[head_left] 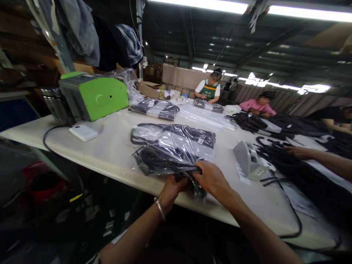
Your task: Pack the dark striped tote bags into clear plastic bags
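A folded black-and-grey fabric article (181, 141) with dark straps lies in a clear plastic bag (162, 161) at the front edge of the table. My right hand (213, 179) is closed on the bag's near right end, fingers gripping the plastic and dark material. Just left of it, my left hand (173, 189), with a bracelet at the wrist, is closed on the same bunched edge from below; its fingertips are partly hidden. A loose end of plastic (200, 192) hangs between and below the hands. Whether the front dark bundle is a separate piece, I cannot tell.
A green-and-grey machine (103, 96), a steel flask (56, 106) and a white device (83, 132) stand left. Another wrapped article (155, 109) lies behind. Right are a grey-white device (249, 161), a black cable and dark fabric (310, 176) under another person's hand (298, 152). Co-workers sit beyond.
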The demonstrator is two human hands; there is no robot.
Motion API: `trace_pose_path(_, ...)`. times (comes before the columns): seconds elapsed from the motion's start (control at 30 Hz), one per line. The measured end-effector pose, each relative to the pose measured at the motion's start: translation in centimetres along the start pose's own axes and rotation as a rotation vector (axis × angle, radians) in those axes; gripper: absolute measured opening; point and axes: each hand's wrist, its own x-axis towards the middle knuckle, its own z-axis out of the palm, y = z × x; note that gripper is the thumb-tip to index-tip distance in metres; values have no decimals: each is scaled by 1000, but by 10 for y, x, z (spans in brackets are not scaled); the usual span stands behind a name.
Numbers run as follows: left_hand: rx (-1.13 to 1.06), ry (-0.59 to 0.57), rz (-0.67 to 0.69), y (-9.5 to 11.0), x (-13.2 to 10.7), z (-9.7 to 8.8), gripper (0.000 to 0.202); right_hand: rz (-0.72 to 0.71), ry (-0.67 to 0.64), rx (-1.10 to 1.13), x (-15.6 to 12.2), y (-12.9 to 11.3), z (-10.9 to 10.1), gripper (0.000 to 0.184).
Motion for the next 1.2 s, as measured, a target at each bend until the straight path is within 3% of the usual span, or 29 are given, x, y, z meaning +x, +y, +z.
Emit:
trace_pose_path(0.17, -49, 64, -37, -3, 1, 6, 50, -80, -155, -158, 10, -6, -11, 19)
trace_pose_path(0.3, -30, 113, -9, -6, 3, 10, 37, -32, -299, -210, 26, -17, -9, 32)
trace_pose_path(0.4, -38, 135, -19, -7, 6, 11, 36, -6, -337, -201, 35, -20, -4, 44)
trace_pose_path(0.7, -88, 165, -6, -14, 7, 6, 46, 8, -327, -144, 40, 0, 3, 30)
trace_pose_path(0.83, -33, 150, -12, -16, 2, 7, 43, 10, -215, -229, 31, -13, 7, 22)
trace_pose_path(1.0, 9, 161, -41, -12, -6, 9, 38, -140, -91, -254, 12, -29, 23, 26)
trace_pose_path(1.1, 34, 106, -57, -10, -6, 6, 41, -118, -83, -145, 7, -20, 20, 22)
trace_pose_path(1.2, -43, 226, -95, -15, 3, 4, 36, -69, -85, 81, 3, -7, 5, 22)
